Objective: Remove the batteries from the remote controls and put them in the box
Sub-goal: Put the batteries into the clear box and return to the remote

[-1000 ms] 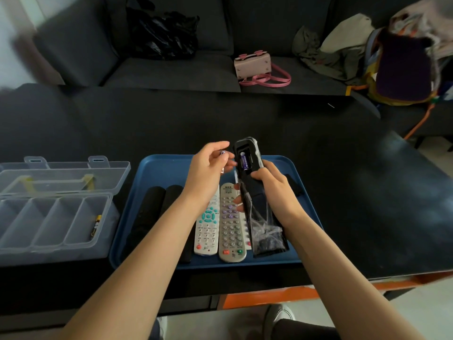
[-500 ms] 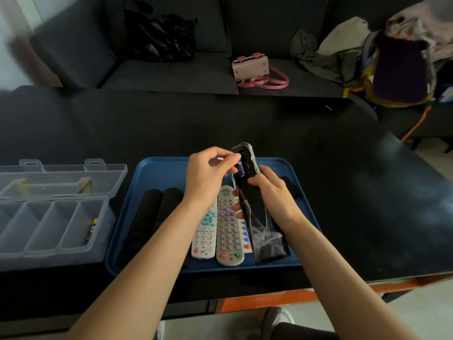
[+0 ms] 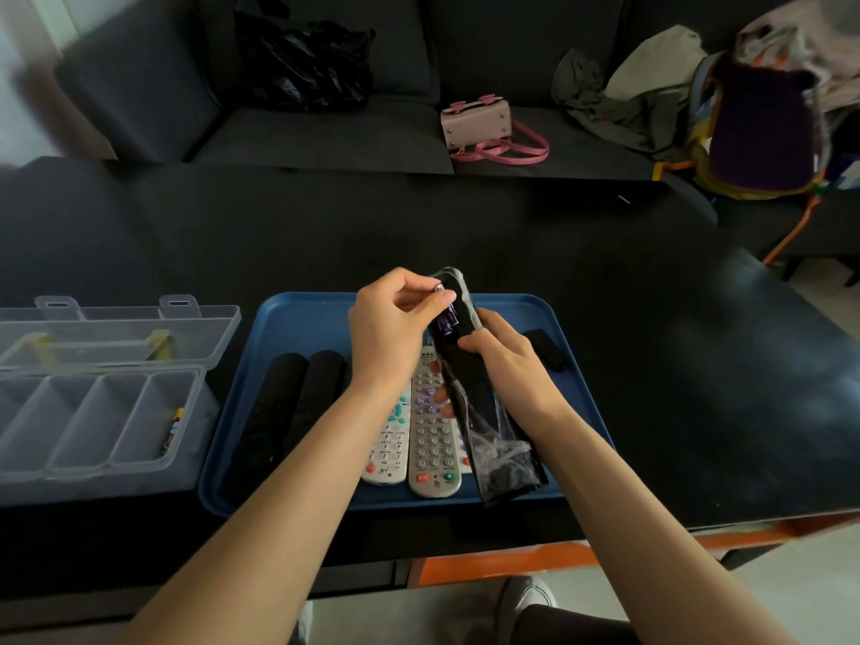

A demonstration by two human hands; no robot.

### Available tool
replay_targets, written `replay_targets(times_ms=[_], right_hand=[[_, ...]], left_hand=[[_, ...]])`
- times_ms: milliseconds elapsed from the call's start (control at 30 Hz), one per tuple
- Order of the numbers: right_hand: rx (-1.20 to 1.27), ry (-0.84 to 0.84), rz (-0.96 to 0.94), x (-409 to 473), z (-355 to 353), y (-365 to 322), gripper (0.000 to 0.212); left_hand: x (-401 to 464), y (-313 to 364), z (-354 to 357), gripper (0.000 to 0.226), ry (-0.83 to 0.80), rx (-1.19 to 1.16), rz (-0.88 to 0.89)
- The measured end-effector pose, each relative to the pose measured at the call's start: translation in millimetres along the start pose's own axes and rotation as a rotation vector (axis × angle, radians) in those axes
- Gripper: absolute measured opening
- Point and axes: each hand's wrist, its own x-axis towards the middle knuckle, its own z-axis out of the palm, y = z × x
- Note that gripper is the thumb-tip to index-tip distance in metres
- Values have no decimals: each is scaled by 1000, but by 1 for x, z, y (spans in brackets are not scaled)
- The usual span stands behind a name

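My right hand [image 3: 500, 360] grips a black remote [image 3: 470, 365] in clear wrap, tilted above the blue tray [image 3: 307, 318] near the desk's front edge. My left hand [image 3: 391, 328] pinches the purple battery [image 3: 447, 321] at its open compartment. The clear box [image 3: 93, 421] sits at the desk's left edge, with one battery [image 3: 172, 430] in its rightmost compartment.

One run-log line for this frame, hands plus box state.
left hand: pinches purple battery | right hand: holds black remote | clear box: open, one battery inside
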Motion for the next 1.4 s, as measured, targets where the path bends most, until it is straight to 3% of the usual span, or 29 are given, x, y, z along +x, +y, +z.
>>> replay_targets(times_ms=[367,533,700,867,1033,1167,1267,1400], right_hand=[[-60,68,-88,0,-4,1,21],[-96,114,-101,-2,-5,3,21],[-117,95,-112,-5,-14,4,18],[-93,84,-102,-10,-27,6,17],[46,114,-19,-11,-40,4,16],[87,138,48,-9,-57,3,21],[135,168,69,-8,-76,4,30],[181,185,97,-6,-93,6,24]], left_hand=[[-3,-13,10,13,5,293,224],[-10,-9,13,30,-41,435,295],[-18,-7,14,35,-157,716,509],[-19,-4,20,45,-185,796,602],[-15,0,30,55,-246,698,539],[-2,2,52,53,-282,509,303],[7,-6,73,49,-408,615,225],[10,-11,95,53,-683,794,255]])
